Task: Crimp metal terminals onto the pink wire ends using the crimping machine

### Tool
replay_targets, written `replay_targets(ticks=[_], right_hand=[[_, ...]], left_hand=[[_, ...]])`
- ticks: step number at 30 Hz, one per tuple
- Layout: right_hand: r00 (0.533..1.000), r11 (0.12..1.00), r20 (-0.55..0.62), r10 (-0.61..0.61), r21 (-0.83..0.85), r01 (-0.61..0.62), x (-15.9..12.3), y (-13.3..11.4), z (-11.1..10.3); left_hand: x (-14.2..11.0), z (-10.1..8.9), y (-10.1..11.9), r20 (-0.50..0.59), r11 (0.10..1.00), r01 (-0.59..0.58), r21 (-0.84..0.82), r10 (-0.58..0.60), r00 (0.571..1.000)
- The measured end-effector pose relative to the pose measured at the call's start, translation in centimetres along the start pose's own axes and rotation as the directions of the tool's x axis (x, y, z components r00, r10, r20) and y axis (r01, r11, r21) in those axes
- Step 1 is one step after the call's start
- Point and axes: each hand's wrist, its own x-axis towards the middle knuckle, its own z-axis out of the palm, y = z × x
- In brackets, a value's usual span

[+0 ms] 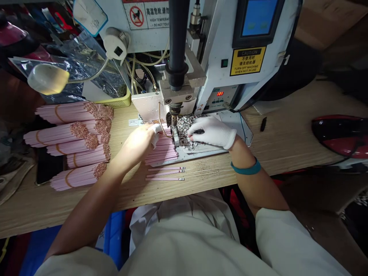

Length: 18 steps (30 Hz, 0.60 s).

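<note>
My left hand, with white coverings on its fingertips, is closed beside the soldering machine's tip. Its fingers rest over a pile of thin pink strips; what they pinch is hidden. In a white glove, my right hand curls thumb and fingers together over a heap of small white-and-dark pieces. Anything between those fingertips is too small to make out. A small metal block sits under the tip, between both hands. Nearer me lie several pink strips with small pieces at their right ends.
Rubber-banded bundles of pink strips with coppery ends are stacked at left. A yellow basket stands behind them. The machine carries a high-temperature sign and a display. A red-and-black object sits at right.
</note>
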Motion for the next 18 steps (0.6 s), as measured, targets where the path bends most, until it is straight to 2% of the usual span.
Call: replay_targets(ticks=[3, 9, 15, 18], right_hand=[[1.0, 0.999, -0.018, 0.005, -0.047, -0.006, 0.1, 0.0, 0.0], [0.99, 0.998, -0.128, 0.062, 0.022, -0.06, -0.3, -0.2, -1.0], [0.998, 0.989, -0.066, 0.023, -0.143, -0.032, 0.1, 0.3, 0.7], [0.997, 0.989, -0.077, 0.025, -0.142, -0.036, 0.3, 0.3, 1.1]], left_hand=[[0.0, -0.5, 0.3, 0.017, 0.994, 0.031, -0.104, -0.03, 0.999], [0.2, -0.5, 0.7, -0.016, 0.908, 0.078, -0.411, -0.093, 0.996], [0.5, 0.4, 0.4, 0.09, 0.771, 0.108, -0.627, -0.066, 0.994], [0.6, 0.3, 0.6, 0.097, 0.75, 0.096, -0.654, -0.043, 0.994]])
